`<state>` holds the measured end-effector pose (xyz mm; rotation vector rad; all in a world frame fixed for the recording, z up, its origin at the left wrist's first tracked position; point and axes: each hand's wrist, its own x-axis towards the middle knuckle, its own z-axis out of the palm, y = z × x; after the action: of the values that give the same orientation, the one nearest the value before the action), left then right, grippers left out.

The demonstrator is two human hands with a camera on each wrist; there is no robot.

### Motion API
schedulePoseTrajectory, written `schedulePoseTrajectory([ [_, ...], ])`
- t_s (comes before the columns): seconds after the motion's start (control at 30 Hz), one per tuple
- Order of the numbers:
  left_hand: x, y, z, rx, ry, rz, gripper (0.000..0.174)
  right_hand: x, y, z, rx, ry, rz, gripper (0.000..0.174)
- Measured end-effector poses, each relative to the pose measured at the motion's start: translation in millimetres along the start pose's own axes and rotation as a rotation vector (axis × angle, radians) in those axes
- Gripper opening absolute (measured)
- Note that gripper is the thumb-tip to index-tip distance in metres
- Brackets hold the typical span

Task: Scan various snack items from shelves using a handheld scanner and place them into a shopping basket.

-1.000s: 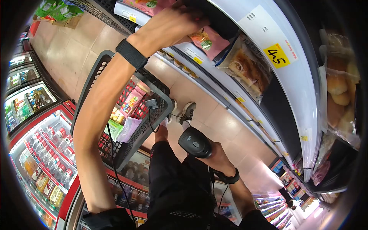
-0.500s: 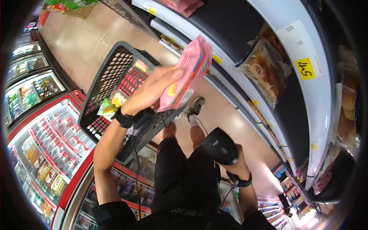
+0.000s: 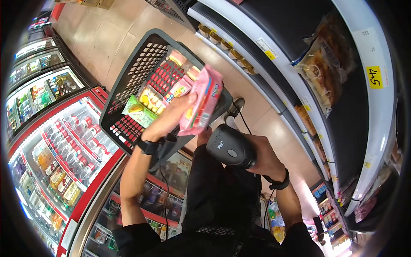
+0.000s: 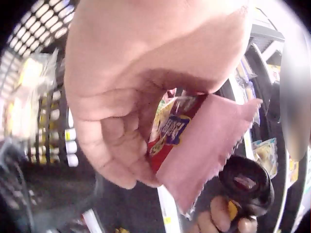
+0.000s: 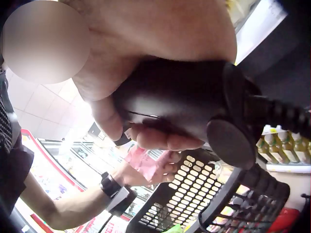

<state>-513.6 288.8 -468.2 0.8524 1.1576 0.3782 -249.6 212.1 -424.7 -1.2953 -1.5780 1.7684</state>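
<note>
My left hand [image 3: 173, 115] grips a pink packet [image 3: 203, 100] with its thumb across the front, over the near rim of the shopping basket [image 3: 128, 70]. Seen from the left wrist, the fingers curl round the packet [image 4: 197, 145], and its crimped end sticks out. My right hand [image 3: 269, 156] grips a black handheld barcode scanner [image 3: 231, 147], its head towards the packet. In the right wrist view the fingers wrap the scanner's handle [image 5: 175, 97]. Inside the basket lie a green packet [image 3: 141, 111], a pack of small yellow rolls [image 3: 152, 98] and another pink packet [image 3: 179, 88].
On the right, a shelf edge [image 3: 368, 38] carries price labels, with bagged bread [image 3: 323, 70] behind it. Red-framed drink coolers [image 3: 81, 137] line the left side. A cable [image 3: 166, 192] hangs from the left wrist. Tiled floor [image 3: 130, 25] shows beyond the basket.
My left hand has come away from the shelf with a pink packet and now holds it over the basket's near rim, close to the scanner. The shelf has shifted rightward in view.
</note>
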Motion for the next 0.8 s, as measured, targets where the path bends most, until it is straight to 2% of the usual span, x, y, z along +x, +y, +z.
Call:
schedulePoseTrajectory([
  [0.07, -2.4, 0.2, -28.5, 0.231, 0.093, -0.017, 0.050, -2.9, 1.0, 4.2, -0.024, 0.035, -0.005, 0.046],
  [0.13, 1.4, -11.1, -53.6, 0.510, 0.333, 0.087, 0.049, -3.7, 5.7, 5.0, -0.007, 0.036, 0.008, 0.044],
  [0.17, 1.9, -8.8, -62.5, 0.934, 0.436, 0.189, 0.051, -3.5, 8.4, 4.8, 0.007, 0.041, 0.020, 0.043],
  [0.2, 4.0, -13.2, -70.1, 1.144, 0.460, 0.147, 0.052, -3.5, 10.6, 4.5, 0.014, 0.041, 0.017, 0.043],
  [0.27, 15.6, -52.3, -88.5, 1.305, 0.451, 0.124, 0.056, -2.5, 15.5, 4.2, -0.001, 0.065, 0.052, 0.044],
  [0.3, 22.8, -82.6, -96.1, 1.296, 0.507, 0.250, 0.058, -0.3, 15.2, 3.2, 0.007, 0.071, 0.016, 0.047],
  [0.33, 28.7, -99.2, -98.9, 1.348, 0.461, 0.193, 0.059, 0.0, 15.4, 2.7, 0.013, 0.076, 0.015, 0.047],
  [0.43, 50.1, -147.3, -96.0, 1.327, 0.451, 0.172, 0.060, -3.5, 18.0, -0.5, 0.013, 0.090, 0.056, 0.045],
  [0.5, 66.6, -176.8, -97.6, 1.350, 0.444, 0.058, 0.066, -4.9, 16.7, -1.0, -0.020, 0.107, 0.056, 0.047],
  [0.53, 73.3, -180.0, -95.7, 1.345, 0.444, 0.065, 0.066, -5.9, 16.5, -2.3, -0.055, 0.120, 0.056, 0.048],
  [0.63, 82.2, -180.6, -85.7, 1.243, 0.466, -0.011, 0.083, -11.5, 18.7, -3.1, -0.079, 0.140, 0.076, 0.053],
  [0.67, 82.9, -173.3, -81.8, 1.241, 0.465, -0.011, 0.083, -12.9, 22.4, -2.5, -0.080, 0.140, 0.078, 0.053],
  [0.73, 84.7, -160.0, -76.0, 1.304, 0.339, -0.061, 0.077, -15.0, 29.9, -1.0, -0.059, 0.128, 0.047, 0.060],
  [0.8, 91.0, -161.8, -74.4, 1.334, 0.367, -0.008, 0.078, -14.1, 26.0, -0.1, -0.068, 0.123, 0.078, 0.060],
])
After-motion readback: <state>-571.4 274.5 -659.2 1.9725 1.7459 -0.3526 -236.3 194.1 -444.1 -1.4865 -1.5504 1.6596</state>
